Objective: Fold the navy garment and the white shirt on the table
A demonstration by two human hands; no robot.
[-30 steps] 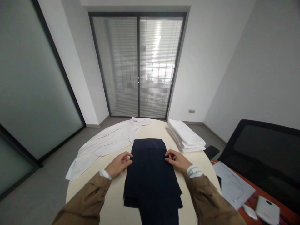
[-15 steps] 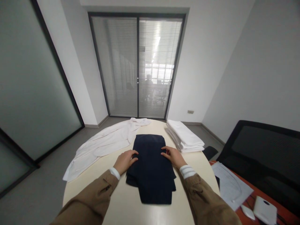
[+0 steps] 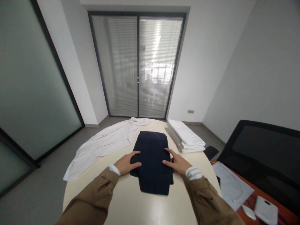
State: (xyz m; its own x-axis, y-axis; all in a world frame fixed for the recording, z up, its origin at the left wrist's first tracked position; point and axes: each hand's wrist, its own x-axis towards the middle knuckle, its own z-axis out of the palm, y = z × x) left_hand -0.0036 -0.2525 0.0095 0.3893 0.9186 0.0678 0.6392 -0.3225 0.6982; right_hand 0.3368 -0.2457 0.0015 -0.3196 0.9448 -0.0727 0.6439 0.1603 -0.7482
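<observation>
A dark navy folded garment (image 3: 152, 162) lies on the pale rounded table (image 3: 131, 203), its narrower end toward me. My left hand (image 3: 127, 162) rests on the garment's left side, thumb and index finger spread apart over the cloth. On the right side, my right hand (image 3: 177, 161) touches the garment in the same way, its thumb and index finger apart and its other fingers partly hidden. Both hands are open. Which kind of garment it is, I cannot tell from the folds.
An unfolded white garment (image 3: 103, 142) is spread along the table's left and far edge. A stack of folded white cloth (image 3: 186, 136) lies at the right. Beyond it are a black mesh chair (image 3: 262, 156), papers (image 3: 231, 184), a white mouse (image 3: 248, 212) and a white device (image 3: 266, 210).
The navy garment has shifted away from me, its far end slightly to the right. Thumb and index finger of each hand are spread wider over the cloth.
</observation>
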